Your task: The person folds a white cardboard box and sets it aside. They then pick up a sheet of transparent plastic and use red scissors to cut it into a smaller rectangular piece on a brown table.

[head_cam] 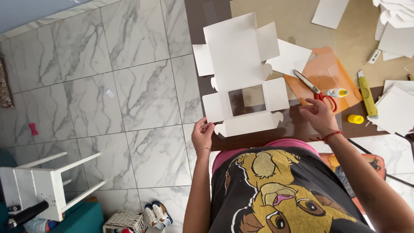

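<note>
a flat, unfolded white cardboard box blank with a square window cut in it (236, 60) lies on the dark brown table (198, 13), running along the table's left edge from the far side to the near edge. the left hand (202, 134) sits at the near left corner of the table, its fingertips pinching the bottom left flap of the blank, thumb just beside the cut edge. the right hand (318, 114) rests over the table's near edge to the right of the blank, fingers loosely curled and holding nothing that shows; a red thread bracelet is around its wrist.

just beyond the right hand lie red-handled scissors (314, 88) on a translucent orange plastic sheet (327, 71), with a small glue bottle with a yellow cap (337, 92) beside the handles. further right are a yellow-green utility knife (367, 94) and a small yellow cap (355, 119). a pile of white card pieces (396, 26) sits at the far right corner, more white sheets (396, 110) by the right edge. off the table, the floor is grey-veined marble tile (129, 86), with a white wooden stool (39, 183) on it.
</note>
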